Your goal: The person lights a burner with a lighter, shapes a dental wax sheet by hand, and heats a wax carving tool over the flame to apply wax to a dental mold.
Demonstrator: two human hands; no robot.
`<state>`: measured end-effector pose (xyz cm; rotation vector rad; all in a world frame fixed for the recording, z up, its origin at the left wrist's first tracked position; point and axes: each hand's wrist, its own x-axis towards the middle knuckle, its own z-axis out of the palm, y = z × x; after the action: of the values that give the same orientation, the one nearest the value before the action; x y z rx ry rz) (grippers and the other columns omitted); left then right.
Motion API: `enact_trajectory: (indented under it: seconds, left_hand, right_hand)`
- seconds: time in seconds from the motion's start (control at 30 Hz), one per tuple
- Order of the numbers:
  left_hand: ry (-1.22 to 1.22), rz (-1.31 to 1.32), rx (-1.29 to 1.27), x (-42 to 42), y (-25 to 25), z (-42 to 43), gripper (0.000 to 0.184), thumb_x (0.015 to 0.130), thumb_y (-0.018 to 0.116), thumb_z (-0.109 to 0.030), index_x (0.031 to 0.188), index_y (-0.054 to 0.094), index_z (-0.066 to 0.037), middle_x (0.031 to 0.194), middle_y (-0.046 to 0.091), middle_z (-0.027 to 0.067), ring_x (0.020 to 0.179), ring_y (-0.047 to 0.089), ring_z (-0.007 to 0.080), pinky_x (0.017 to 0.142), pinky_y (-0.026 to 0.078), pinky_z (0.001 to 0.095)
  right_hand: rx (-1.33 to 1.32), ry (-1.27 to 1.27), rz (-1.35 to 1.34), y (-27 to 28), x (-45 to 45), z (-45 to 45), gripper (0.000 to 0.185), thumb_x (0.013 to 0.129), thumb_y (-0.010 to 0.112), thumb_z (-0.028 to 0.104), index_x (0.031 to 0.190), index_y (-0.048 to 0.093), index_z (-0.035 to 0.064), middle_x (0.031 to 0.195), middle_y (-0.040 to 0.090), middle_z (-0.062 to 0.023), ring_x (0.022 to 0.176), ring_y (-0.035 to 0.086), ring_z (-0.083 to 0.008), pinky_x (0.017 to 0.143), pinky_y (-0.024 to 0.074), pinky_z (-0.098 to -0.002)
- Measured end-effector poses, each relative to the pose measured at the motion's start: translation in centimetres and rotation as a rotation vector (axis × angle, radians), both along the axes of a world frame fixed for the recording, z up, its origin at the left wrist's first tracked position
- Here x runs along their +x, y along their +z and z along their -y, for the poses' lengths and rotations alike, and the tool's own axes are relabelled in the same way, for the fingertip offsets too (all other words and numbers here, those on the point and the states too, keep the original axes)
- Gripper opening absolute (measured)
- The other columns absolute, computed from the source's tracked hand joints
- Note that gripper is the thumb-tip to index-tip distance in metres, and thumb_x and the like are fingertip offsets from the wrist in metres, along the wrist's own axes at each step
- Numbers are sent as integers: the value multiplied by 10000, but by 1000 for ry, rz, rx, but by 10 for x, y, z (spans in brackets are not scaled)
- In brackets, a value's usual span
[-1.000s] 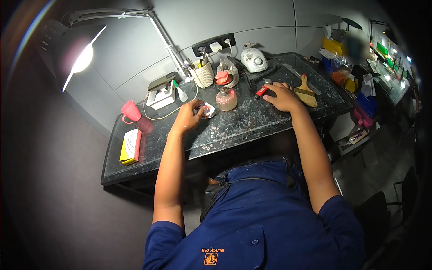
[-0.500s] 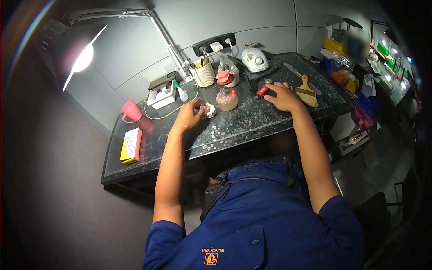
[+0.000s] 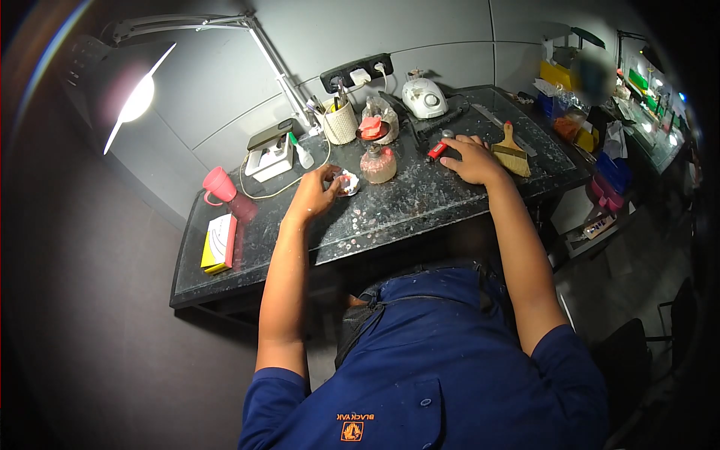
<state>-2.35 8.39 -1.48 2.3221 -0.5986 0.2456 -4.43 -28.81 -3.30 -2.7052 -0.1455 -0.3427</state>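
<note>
Left hand (image 3: 318,193) on dental-looking piece (image 3: 348,184), right hand (image 3: 475,162) by red block (image 3: 436,151)

Left: fingers closed on the near-left edge of the small white-and-pink piece, which sat on the tabletop (image 3: 420,206) at 3 o'clock from that hand. Right: fingers half bent over the tabletop, their tips at the red block, at 10 o'clock; could not tell whether they gripped it.

Layout: glass jar (image 3: 378,166) at 2 o'clock from the piece, dish (image 3: 373,136) of pink lumps at the jar's 12 o'clock. Brush (image 3: 511,159) at 3 o'clock from the right hand; pink cup (image 3: 217,183) at 9 o'clock from the left.

Risks (judged): the edge-only hold might have let the piece slip or turn. A wide move to the right could have tipped the jar. The pale cord (image 3: 289,193), just beyond the left hand, could have snagged on it.

Writing: orange "BLACK YAK" on the blue shirt (image 3: 457,360), upside down in view. Box (image 3: 217,244) at 8 o'clock from the left hand: no words legible.
</note>
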Motion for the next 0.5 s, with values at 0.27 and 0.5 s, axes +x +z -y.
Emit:
enact_trajectory:
  seconds: [0.27,0.5]
  left_hand:
    - [7,5,17,4,-3,-2,303,908,670,-140,1133,629,59,926,716,241,835,717,310,774,526,373]
    - [-7,55,9,6,-6,-4,331,897,692,-169,1140,639,51,926,709,249,809,697,331,764,517,389]
  right_hand:
    - [-12,7,13,-1,0,0,576,929,633,429,1444,509,203,1471,480,-89,1399,369,-303,1185,236,-512]
    - [-31,0,7,-2,2,1,578,930,629,434,1446,508,203,1470,482,-91,1393,379,-300,1181,250,-489]
